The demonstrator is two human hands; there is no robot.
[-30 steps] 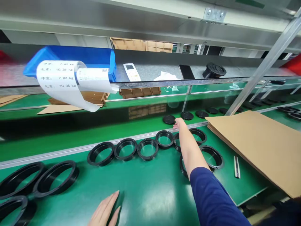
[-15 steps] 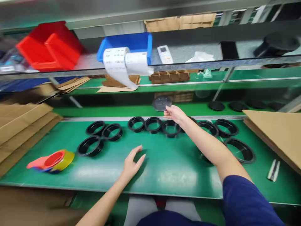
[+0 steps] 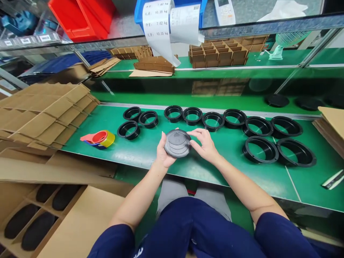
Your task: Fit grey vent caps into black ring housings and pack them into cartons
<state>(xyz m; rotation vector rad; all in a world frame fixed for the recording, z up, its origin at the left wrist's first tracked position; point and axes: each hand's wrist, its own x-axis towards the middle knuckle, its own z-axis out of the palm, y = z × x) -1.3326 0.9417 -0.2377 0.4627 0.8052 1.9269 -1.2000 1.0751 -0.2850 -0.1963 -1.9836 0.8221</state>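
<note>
A round black lid (image 3: 177,143) with ridged circles on its face is held above the front of the green bench. My left hand (image 3: 163,152) grips its left side, thumb at the rim and fingers underneath, partly hidden. On the right rim rest the thumb and fingertips of my right hand (image 3: 205,145), slightly bent. Beyond the lid, several black flanged rings stand on the bench, among them a ring (image 3: 213,129) close to my right hand. To the left sits a small cluster with a near ring (image 3: 129,138); larger rings, one at the front (image 3: 249,157), are on the right.
A red and yellow tape roll (image 3: 100,138) lies at left on the green bench (image 3: 145,154). Cardboard dividers (image 3: 53,107) are stacked beyond it. Below left, a carton (image 3: 80,222) holds black round pieces. More black discs (image 3: 276,100) lie at the back right, beneath a shelf (image 3: 255,28).
My right hand has brought the black lid from the back of the bench down towards me. My left hand has risen and taken hold of it. The view has tilted downwards.
</note>
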